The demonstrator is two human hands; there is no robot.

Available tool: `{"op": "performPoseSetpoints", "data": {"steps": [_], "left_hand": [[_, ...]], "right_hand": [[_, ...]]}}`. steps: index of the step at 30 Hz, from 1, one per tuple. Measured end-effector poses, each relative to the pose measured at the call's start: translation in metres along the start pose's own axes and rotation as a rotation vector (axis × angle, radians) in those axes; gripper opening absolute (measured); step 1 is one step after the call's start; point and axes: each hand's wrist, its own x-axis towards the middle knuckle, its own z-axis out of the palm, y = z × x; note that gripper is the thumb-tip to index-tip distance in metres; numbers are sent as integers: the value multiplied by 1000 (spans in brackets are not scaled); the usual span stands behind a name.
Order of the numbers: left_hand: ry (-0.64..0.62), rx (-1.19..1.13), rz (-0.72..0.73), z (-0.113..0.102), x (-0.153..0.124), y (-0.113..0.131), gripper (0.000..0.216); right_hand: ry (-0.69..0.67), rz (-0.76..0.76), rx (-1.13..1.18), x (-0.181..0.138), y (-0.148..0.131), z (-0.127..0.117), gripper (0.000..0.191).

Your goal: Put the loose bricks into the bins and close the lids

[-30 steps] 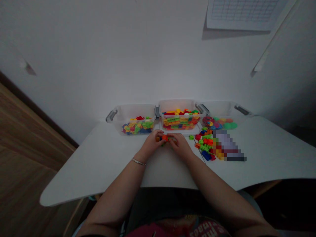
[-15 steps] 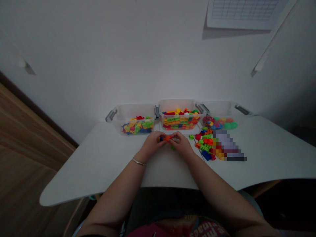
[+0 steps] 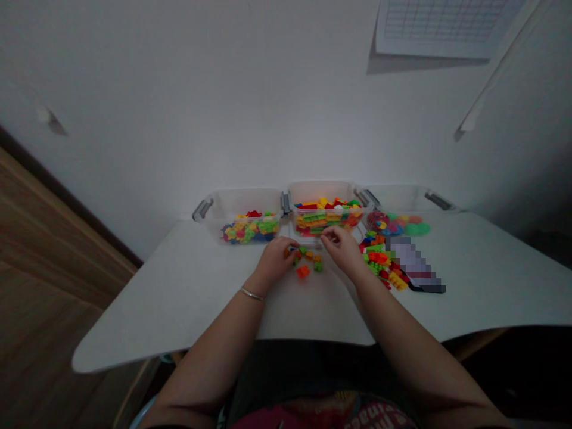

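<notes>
My left hand (image 3: pixel 276 260) is closed around a few small toy building bricks (image 3: pixel 292 252); bits of orange, red and dark blue show at its fingertips. Just right of those fingertips, several small orange and green bricks (image 3: pixel 317 266) stand close together, and I cannot tell whether they are joined. Nearer to me is a single orange-red brick (image 3: pixel 302 272), slightly blurred. My right hand (image 3: pixel 343 249) is apart from them, between the small bricks and the loose pile. Its thumb and forefinger are pinched, and what is between them, if anything, is too small to make out.
Three clear bins line the wall: a left bin (image 3: pixel 248 196) and a middle bin (image 3: pixel 326 187) with bricks, and a right bin (image 3: pixel 402 193) with round colored pieces. A loose brick pile (image 3: pixel 379 262) lies beside a pixelated phone-like object (image 3: pixel 413 265) on the white table (image 3: pixel 179 310).
My right hand has come away from the left, moving right and slightly up. The orange-red brick now shows alone below the fingers, and the small bricks there are uncovered. My left hand has hardly moved.
</notes>
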Motion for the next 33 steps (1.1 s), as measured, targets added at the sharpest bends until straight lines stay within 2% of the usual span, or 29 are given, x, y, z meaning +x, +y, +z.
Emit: {"op": "performPoseSetpoints", "data": {"steps": [7, 14, 23, 30, 33], "left_hand": [[76, 23, -156, -3, 0, 0, 24], [88, -18, -184, -1, 2, -2, 22], [73, -28, -190, 0, 2, -3, 22], [75, -33, -185, 1, 3, -4, 23], [72, -39, -182, -1, 2, -3, 22]], "right_hand": [[-371, -350, -150, -34, -5, 16, 40], [-487, -556, -111, -39, -13, 18, 23], [-476, -497, -250, -39, -9, 26, 13], [-481, -558, -284, -43, -15, 26, 8], [-431, -533, -306, -37, -17, 21, 5]]}}
